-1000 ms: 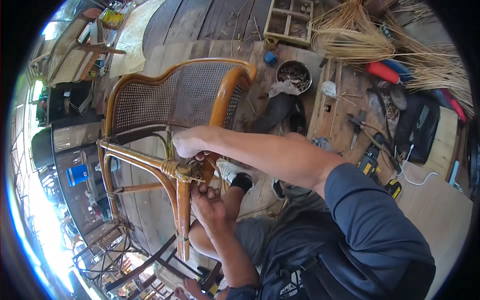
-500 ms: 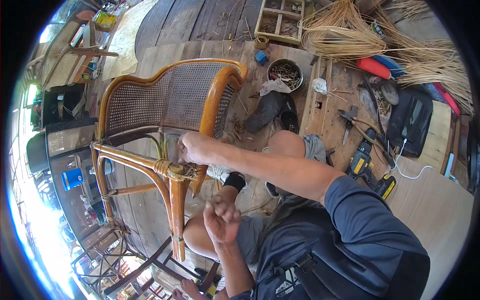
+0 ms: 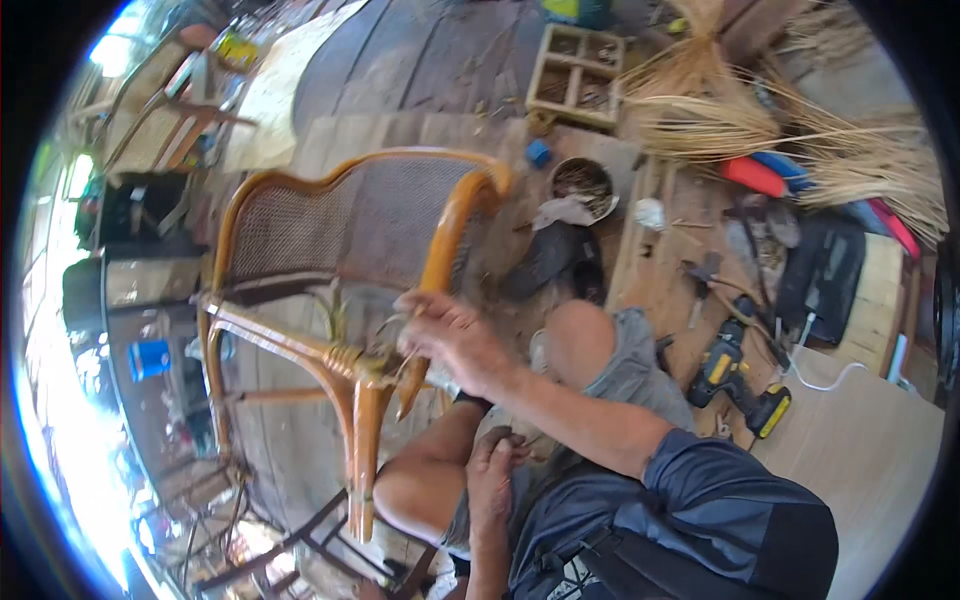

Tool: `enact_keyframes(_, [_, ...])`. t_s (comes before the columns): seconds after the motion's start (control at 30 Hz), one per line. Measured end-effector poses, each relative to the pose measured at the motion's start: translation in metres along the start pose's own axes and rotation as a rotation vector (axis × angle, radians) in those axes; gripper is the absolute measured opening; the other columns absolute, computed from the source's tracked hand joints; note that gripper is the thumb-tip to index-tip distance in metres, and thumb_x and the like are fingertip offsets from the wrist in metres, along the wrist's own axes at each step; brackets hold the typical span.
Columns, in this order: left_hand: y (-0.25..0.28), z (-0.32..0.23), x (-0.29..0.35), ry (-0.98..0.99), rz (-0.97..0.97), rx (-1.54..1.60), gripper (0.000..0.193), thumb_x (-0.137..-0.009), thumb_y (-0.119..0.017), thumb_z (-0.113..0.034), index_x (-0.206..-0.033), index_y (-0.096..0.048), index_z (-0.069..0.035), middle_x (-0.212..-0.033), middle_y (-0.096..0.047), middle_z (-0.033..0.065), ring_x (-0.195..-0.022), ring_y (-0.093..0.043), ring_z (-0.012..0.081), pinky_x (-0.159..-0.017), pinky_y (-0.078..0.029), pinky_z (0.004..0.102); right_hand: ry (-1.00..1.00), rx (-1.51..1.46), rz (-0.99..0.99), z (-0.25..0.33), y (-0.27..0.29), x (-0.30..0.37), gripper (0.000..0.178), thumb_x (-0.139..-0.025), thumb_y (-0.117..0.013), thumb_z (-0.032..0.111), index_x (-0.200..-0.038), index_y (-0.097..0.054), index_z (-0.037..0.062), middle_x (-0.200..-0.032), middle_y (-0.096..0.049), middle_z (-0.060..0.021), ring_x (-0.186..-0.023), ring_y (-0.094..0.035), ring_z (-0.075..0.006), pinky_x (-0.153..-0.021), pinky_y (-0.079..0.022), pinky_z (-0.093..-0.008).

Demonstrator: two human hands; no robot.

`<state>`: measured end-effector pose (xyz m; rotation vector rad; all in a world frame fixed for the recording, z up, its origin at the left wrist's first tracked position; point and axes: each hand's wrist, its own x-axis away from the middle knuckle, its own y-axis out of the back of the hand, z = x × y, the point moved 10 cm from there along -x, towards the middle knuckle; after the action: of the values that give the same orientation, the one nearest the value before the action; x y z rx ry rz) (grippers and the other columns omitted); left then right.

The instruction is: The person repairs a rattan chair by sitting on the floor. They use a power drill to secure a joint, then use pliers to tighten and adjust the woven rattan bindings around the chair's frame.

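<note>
An armchair (image 3: pixel 360 400) of glossy orange-brown rattan with woven cane back panels lies tipped in front of me on the left. A strip binding (image 3: pixel 345 362) wraps the joint above its leg, and loose ends stick up around it. Just right of that joint, my right hand (image 3: pixel 458 340) pinches a thin, pale cane strip (image 3: pixel 408 362), blurred by motion. My left hand (image 3: pixel 490 480) is closed in front of my lap, near my knee. A small dark thing shows at its fingers, too blurred to name.
To the right lie a cordless drill (image 3: pixel 730 375), pliers (image 3: pixel 738 305), a hammer (image 3: pixel 703 272) and a black case (image 3: pixel 825 270). Further back are a bowl of scraps (image 3: pixel 583 187), a divided wooden box (image 3: pixel 577 75) and a cane bundle (image 3: pixel 700 120). Another chair (image 3: pixel 165 120) stands far left.
My right hand has drawn back rightward from the chair joint, and a thin strip now shows at its fingers. My left hand has moved right and closed. The whole view has shifted slightly.
</note>
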<state>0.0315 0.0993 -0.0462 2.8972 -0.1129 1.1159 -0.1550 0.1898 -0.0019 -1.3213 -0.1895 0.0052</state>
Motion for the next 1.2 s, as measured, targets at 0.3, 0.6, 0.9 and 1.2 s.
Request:
enact_keyframes(0.3, [0.013, 0.006, 0.007, -0.012, 0.001, 0.164, 0.036, -0.096, -0.047, -0.027, -0.116, -0.05, 0.003, -0.103, -0.06, 0.0143, -0.088, -0.06, 0.02, -0.074, -0.047, 0.0298, -0.309, -0.227, -0.002, -0.031, 0.021, 0.036, 0.028, -0.093, -0.054, 0.024, -0.109, -0.054, 0.0007, -0.068, -0.057, -0.0045, -0.061, -0.054, -0.0128, -0.06, -0.043, -0.0294])
enact_keyframes(0.6, [0.003, -0.056, -0.015, -0.144, -0.038, 0.268, 0.051, -0.097, -0.042, -0.042, -0.12, -0.047, 0.003, -0.109, -0.059, 0.0177, -0.097, -0.058, 0.0238, -0.082, -0.045, 0.0316, -0.069, -0.183, 0.143, 0.038, 0.024, 0.058, 0.03, -0.095, -0.05, 0.028, -0.083, -0.06, 0.0028, -0.064, -0.054, -0.0057, -0.067, -0.055, -0.0179, -0.068, -0.044, -0.029])
enact_keyframes(0.9, [0.007, -0.029, -0.024, -0.123, 0.448, 0.99, 0.035, -0.095, -0.05, -0.027, -0.121, -0.05, -0.006, -0.098, -0.063, 0.0077, -0.083, -0.055, 0.0208, -0.086, -0.044, 0.0339, -0.658, 0.344, 0.304, -0.045, 0.064, 0.193, 0.04, -0.097, -0.046, 0.034, -0.072, -0.053, 0.0031, -0.063, -0.048, -0.0001, -0.058, -0.047, -0.009, -0.057, -0.041, -0.0254])
enact_keyframes(1.2, [0.033, -0.03, 0.022, -0.249, -0.37, -0.03, 0.041, -0.092, -0.053, -0.022, -0.127, -0.046, 0.0, -0.115, -0.056, 0.0122, -0.1, -0.057, 0.0194, -0.086, -0.047, 0.032, -0.113, 0.549, -0.292, 0.029, 0.128, 0.154, 0.028, -0.099, -0.043, 0.028, -0.096, -0.05, 0.0013, -0.067, -0.048, -0.0005, -0.059, -0.046, -0.0085, -0.051, -0.036, -0.0233])
